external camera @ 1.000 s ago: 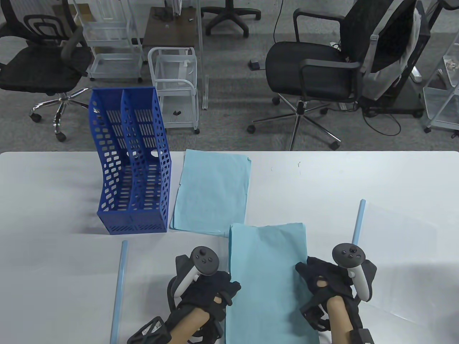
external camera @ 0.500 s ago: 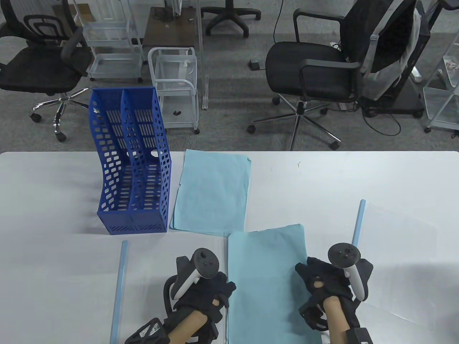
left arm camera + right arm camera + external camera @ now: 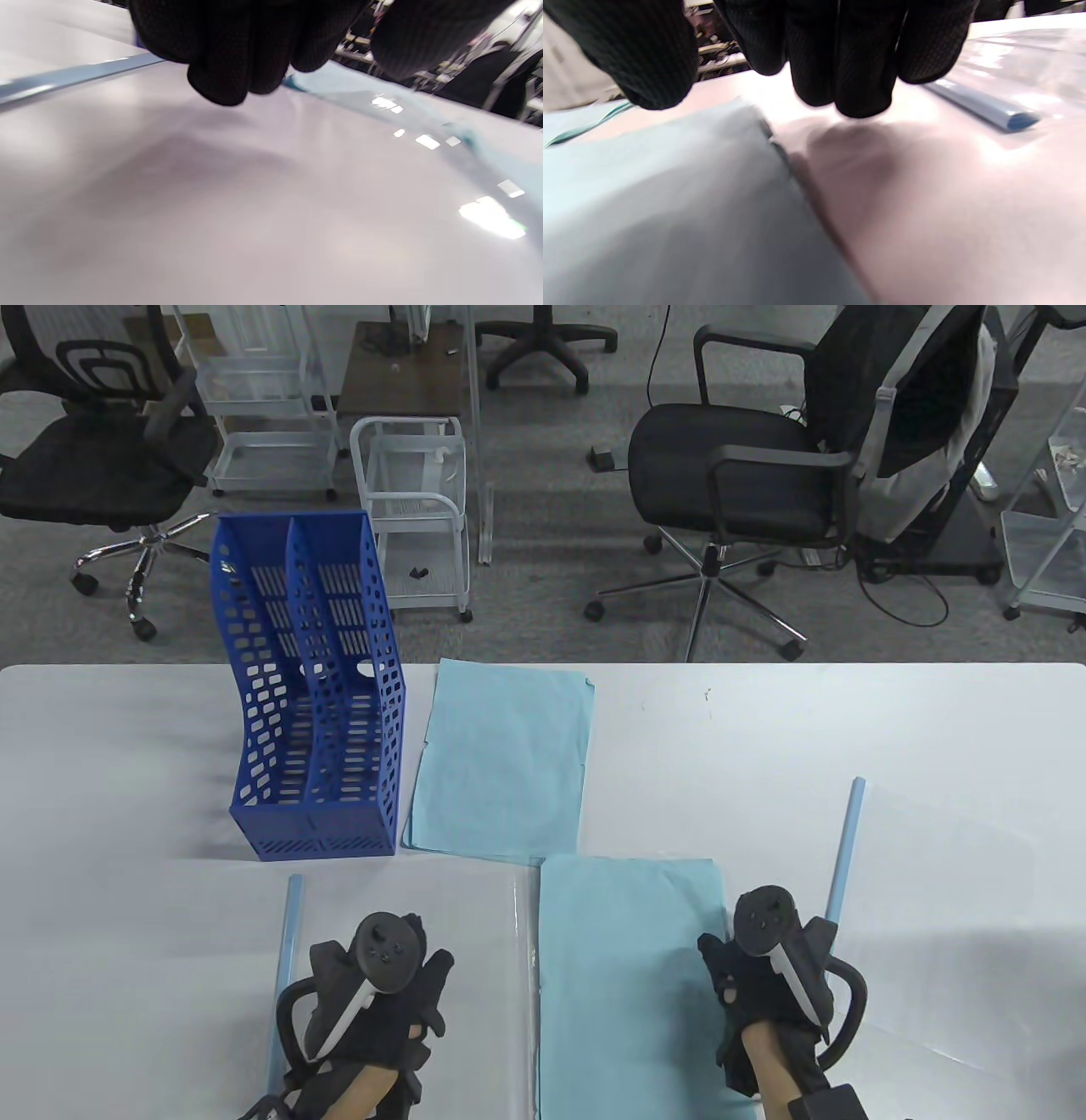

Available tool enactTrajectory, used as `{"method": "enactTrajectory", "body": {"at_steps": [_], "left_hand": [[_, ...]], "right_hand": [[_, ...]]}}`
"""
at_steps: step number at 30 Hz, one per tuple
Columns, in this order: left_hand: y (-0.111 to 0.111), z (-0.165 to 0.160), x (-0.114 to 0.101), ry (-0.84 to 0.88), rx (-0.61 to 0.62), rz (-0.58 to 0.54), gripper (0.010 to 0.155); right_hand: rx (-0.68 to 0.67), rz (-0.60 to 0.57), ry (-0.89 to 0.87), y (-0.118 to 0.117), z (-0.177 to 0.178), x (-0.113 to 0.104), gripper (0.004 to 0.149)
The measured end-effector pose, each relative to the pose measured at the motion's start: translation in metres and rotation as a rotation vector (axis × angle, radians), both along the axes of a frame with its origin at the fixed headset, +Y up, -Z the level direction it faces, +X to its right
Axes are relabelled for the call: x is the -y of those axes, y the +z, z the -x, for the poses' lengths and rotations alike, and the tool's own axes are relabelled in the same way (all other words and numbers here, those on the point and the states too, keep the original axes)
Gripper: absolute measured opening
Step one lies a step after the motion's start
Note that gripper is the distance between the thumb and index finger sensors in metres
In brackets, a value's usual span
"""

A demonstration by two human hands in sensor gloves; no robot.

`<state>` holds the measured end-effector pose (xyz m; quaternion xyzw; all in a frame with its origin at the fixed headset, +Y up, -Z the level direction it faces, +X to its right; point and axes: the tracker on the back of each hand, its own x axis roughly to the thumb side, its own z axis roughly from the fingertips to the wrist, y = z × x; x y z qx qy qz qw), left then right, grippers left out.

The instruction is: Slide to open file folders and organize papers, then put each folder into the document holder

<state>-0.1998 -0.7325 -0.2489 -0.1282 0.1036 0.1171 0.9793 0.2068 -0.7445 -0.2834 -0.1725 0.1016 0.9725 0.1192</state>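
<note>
A stack of light blue papers point(image 3: 628, 984) lies flat on an open clear folder point(image 3: 475, 916) at the table's front. My left hand point(image 3: 416, 976) rests with spread fingers on the folder's left cover, just right of a blue slide bar point(image 3: 284, 950). In the left wrist view its fingers point(image 3: 229, 76) hang over the glossy cover and hold nothing. My right hand point(image 3: 721, 967) sits at the papers' right edge, and its fingers point(image 3: 840, 84) hover just above the table beside that edge. The blue document holder point(image 3: 314, 687) stands upright at the back left.
A second stack of blue papers point(image 3: 501, 763) lies beside the holder. Another clear folder point(image 3: 942, 882) with its blue slide bar point(image 3: 844, 848) lies at the right. Office chairs and white carts stand beyond the table's far edge.
My left hand has moved left, from the papers' left edge onto the clear cover. The paper stack has shifted slightly left and now lies squared. My right hand has drawn back a little.
</note>
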Motion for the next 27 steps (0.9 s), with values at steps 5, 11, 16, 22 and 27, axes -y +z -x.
{"method": "enactTrajectory", "body": {"at_steps": [5, 11, 16, 22, 27], "left_hand": [[0.005, 0.004, 0.012, -0.058, -0.004, 0.093, 0.074], [0.003, 0.003, 0.020, -0.115, -0.017, 0.130, 0.075], [0.001, 0.006, 0.024, -0.066, -0.011, 0.158, 0.075], [0.002, 0.008, 0.025, -0.032, 0.002, 0.147, 0.076], [0.001, 0.010, 0.025, 0.011, 0.020, 0.151, 0.076]], "right_hand": [[-0.132, 0.104, 0.039, -0.001, 0.018, 0.008, 0.081], [-0.185, 0.177, 0.112, -0.002, 0.028, 0.018, 0.083], [-0.182, 0.176, 0.117, -0.001, 0.031, 0.017, 0.084], [-0.179, 0.182, 0.122, -0.001, 0.032, 0.017, 0.084], [-0.178, 0.190, 0.128, -0.001, 0.033, 0.016, 0.084]]}}
